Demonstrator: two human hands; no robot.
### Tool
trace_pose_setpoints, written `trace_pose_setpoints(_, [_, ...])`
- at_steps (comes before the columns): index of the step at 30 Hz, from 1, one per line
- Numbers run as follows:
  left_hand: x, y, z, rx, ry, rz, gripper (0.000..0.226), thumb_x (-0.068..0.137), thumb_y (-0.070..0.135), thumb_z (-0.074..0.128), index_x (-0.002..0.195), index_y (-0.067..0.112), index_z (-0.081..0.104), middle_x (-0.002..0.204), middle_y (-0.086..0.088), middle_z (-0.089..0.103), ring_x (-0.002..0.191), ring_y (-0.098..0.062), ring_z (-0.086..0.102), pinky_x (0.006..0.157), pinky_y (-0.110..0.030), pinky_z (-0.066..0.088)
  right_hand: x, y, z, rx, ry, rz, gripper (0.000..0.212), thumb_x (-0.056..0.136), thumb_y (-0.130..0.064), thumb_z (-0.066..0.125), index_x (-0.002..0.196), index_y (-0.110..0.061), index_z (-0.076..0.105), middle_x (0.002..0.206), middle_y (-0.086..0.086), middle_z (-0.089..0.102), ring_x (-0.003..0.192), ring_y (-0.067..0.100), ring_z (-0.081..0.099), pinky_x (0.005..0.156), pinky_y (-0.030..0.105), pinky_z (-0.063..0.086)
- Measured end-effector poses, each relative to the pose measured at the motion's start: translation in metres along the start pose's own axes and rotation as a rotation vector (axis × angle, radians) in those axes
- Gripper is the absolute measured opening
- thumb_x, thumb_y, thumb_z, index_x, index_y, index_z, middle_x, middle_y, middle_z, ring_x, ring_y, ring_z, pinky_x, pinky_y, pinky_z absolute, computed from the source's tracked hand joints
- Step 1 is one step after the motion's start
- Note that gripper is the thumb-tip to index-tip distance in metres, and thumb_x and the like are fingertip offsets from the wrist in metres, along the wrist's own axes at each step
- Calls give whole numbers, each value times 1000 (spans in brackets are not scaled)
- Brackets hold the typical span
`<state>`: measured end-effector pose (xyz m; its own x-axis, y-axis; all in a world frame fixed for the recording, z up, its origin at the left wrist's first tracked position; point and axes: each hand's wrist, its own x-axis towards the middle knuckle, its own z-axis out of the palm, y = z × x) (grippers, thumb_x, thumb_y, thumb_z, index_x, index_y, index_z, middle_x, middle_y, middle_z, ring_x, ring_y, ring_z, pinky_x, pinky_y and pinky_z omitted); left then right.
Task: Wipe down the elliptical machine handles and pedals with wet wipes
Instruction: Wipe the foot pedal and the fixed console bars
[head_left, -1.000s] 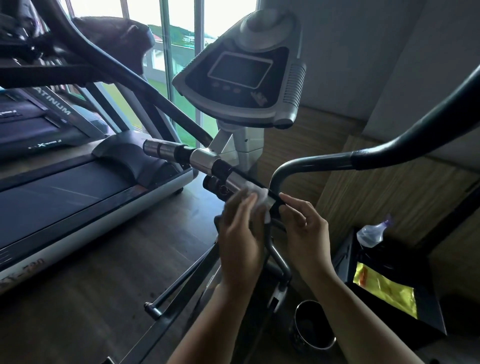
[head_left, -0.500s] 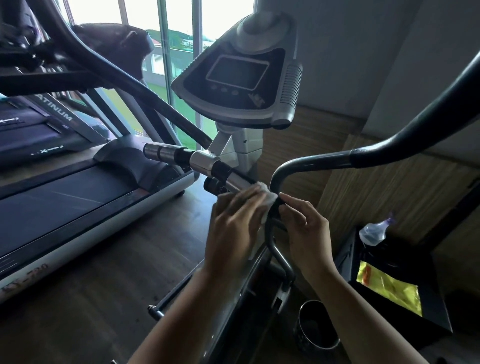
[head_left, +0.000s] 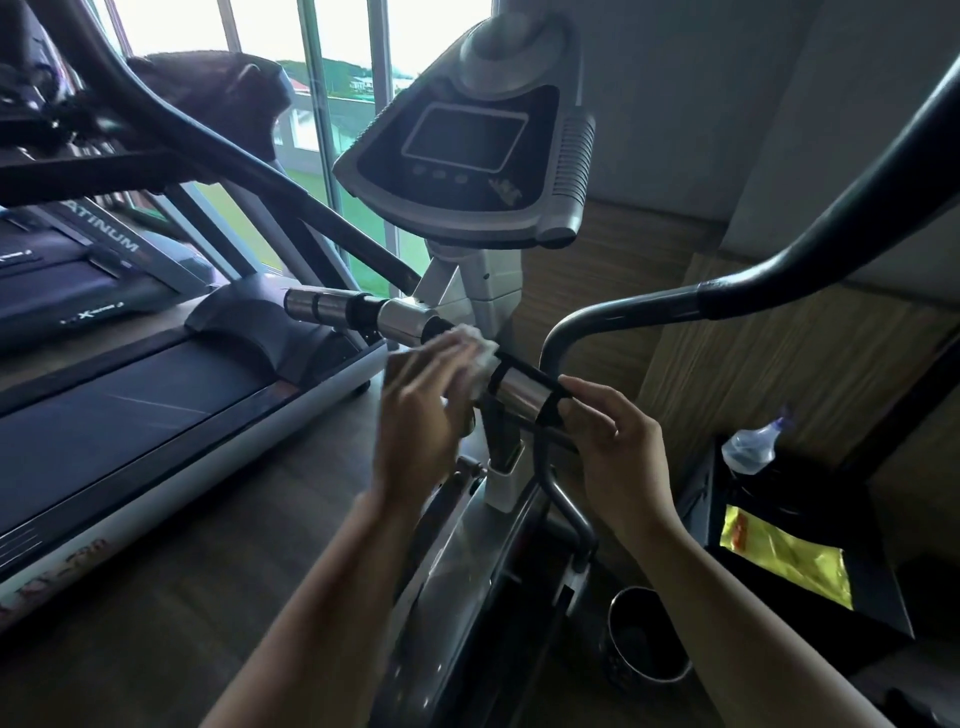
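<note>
Pressing the wet wipe (head_left: 482, 357) onto the handlebar (head_left: 521, 387) under the console (head_left: 467, 145) with the left hand (head_left: 421, 415), fingers laid fairly flat though blurred, thumb hidden. Steadying the bar's near end with the right hand (head_left: 618, 447), fingertips and thumb pinched on the black band, close to the left but not touching. Likely to bunch or slip off the slick chrome if pressed too lightly, missing the underside.
</note>
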<state>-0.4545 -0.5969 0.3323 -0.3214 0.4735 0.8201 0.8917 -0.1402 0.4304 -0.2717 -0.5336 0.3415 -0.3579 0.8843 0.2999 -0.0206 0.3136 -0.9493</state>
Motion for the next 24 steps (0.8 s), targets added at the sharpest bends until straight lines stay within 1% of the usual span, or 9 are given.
trace_pose_setpoints(2, [11, -13, -10, -5, 42, -66, 24, 99, 14, 64, 121, 15, 71, 124, 3, 70, 116, 5, 50, 103, -10, 34, 1, -3, -1, -60, -4, -6, 25, 95, -12, 66, 109, -31, 73, 108, -4, 75, 100, 7, 72, 89, 38, 59])
trace_pose_setpoints(3, [13, -17, -13, -16, 51, -88, 24, 99, 14, 63, 122, 16, 71, 124, 4, 69, 116, 5, 52, 103, -12, 36, 1, -6, -1, -94, -7, -12, 24, 95, -13, 65, 108, -32, 72, 108, -4, 75, 99, 5, 72, 88, 34, 60])
trace_pose_setpoints(6, [13, -26, -17, -53, 62, -137, 25, 102, 18, 60, 125, 17, 70, 126, 5, 69, 120, -8, 60, 104, -30, 46, 6, -17, 1, -249, -2, -53, 21, 96, -15, 62, 103, -32, 72, 104, -8, 74, 92, 0, 71, 77, 20, 59])
trace_pose_setpoints(8, [13, -30, -19, -95, 65, -200, 27, 102, 25, 58, 125, 16, 70, 127, 5, 69, 120, -12, 61, 101, -32, 49, 14, -26, 4, -351, -16, -51, 15, 97, -21, 59, 98, -31, 70, 96, -9, 73, 86, 3, 71, 73, 23, 59])
trace_pose_setpoints(10, [14, -32, -25, -149, 78, -273, 32, 100, 33, 57, 124, 17, 70, 127, 4, 69, 119, -13, 62, 97, -26, 50, 23, -34, 11, -471, -56, -71, 10, 98, -26, 58, 94, -28, 67, 93, -9, 71, 84, 3, 69, 72, 23, 58])
trace_pose_setpoints(14, [21, -45, -40, -197, 161, -329, 29, 99, 31, 64, 121, 14, 72, 120, 0, 73, 109, -16, 69, 91, -27, 53, 40, -47, 39, -718, -107, -262, 9, 95, -27, 61, 95, -19, 65, 98, -5, 64, 87, 9, 62, 73, 21, 52])
trace_pose_setpoints(19, [37, -68, -64, -185, 245, -382, 19, 98, 25, 66, 113, 20, 75, 113, 6, 73, 105, -16, 69, 92, -31, 53, 59, -67, 92, -849, -228, -405, 16, 93, -30, 61, 104, -17, 61, 107, 3, 62, 95, 20, 59, 80, 39, 56])
trace_pose_setpoints(22, [47, -86, -81, -52, 259, -379, 19, 97, 28, 66, 109, 18, 76, 108, 14, 69, 103, -9, 66, 94, -28, 50, 73, -76, 126, -984, -322, -475, 26, 94, -35, 57, 114, -19, 59, 119, 5, 60, 108, 24, 57, 90, 43, 53])
trace_pose_setpoints(24, [52, -97, -89, 10, 265, -382, 20, 98, 29, 65, 109, 17, 76, 109, 10, 70, 101, -6, 64, 92, -23, 46, 83, -81, 149, -1066, -386, -546, 34, 93, -36, 57, 122, -18, 57, 124, 7, 60, 114, 28, 56, 94, 45, 51])
